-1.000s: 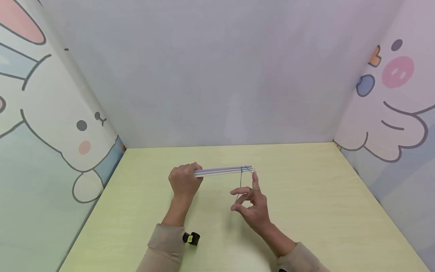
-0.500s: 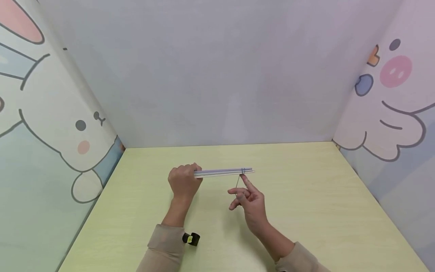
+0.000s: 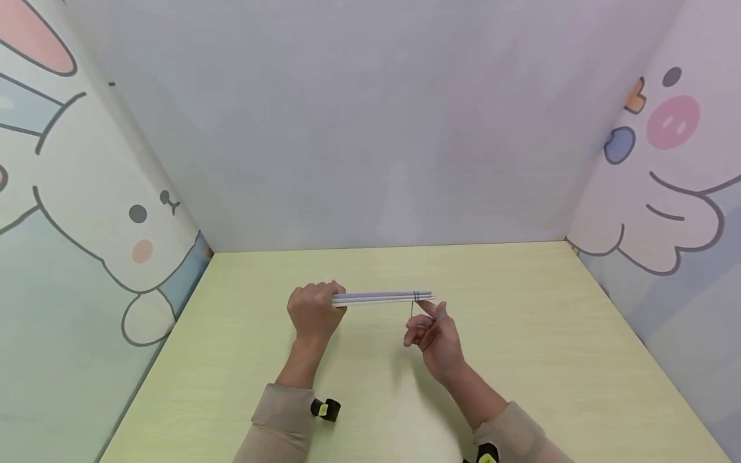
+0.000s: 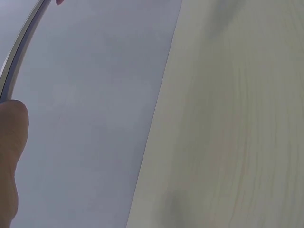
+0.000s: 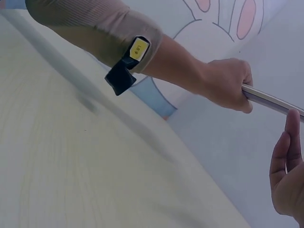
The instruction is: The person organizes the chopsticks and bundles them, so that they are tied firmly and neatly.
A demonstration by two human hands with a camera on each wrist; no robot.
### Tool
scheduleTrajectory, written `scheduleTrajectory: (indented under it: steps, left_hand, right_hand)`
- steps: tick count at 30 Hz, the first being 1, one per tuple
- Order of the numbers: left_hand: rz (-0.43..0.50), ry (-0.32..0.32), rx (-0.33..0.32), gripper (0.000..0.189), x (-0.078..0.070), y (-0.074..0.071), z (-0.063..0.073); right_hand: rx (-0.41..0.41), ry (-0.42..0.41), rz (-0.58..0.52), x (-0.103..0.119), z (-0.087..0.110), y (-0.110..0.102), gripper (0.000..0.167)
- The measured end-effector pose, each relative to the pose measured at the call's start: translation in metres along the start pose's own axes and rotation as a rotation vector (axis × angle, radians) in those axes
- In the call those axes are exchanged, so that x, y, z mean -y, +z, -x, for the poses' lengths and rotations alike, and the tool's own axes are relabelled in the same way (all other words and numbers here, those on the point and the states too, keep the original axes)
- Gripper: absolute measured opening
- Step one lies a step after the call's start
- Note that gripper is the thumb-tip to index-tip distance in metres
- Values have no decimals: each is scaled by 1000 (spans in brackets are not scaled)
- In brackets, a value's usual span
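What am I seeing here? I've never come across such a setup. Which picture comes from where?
There is no machine here: these are a person's bare left hand and right hand. The wide view comes from a camera worn on the head, looking forward and down. The other two come from cameras on the wrists: the left one shows a thumb up close, the right one looks across toward the left arm. The left hand grips slim sticks, pale purple and white, above a light table, where shadows fall. A thin dark band wraps them near their free ends, and part of it runs down to the right hand, whose fingers are partly bent.
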State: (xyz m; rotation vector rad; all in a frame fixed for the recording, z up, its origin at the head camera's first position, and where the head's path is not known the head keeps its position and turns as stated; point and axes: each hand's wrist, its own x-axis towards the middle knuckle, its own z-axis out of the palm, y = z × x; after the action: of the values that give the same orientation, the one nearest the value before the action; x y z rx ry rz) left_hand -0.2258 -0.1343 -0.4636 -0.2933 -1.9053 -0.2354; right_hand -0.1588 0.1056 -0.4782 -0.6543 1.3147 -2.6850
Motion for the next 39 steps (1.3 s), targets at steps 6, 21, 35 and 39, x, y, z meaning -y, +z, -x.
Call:
scheduleTrajectory:
  steps: [6,21,35,39]
  left_hand:
    - [7,22,20,24,0,1,3]
    - [46,68,19,25,0,2,3]
    - [66,64,17,26,4,0,0]
    - [58,63,11,24,5,-1,-3]
  right_hand:
    - [4,17,-23,3,-4,-6,55]
    - [-96,-44,342,11,-16,-15,29]
    - [-24,-71,447,18,-23,-21,10]
    - [-24,-99,485,19,-22,-22,19]
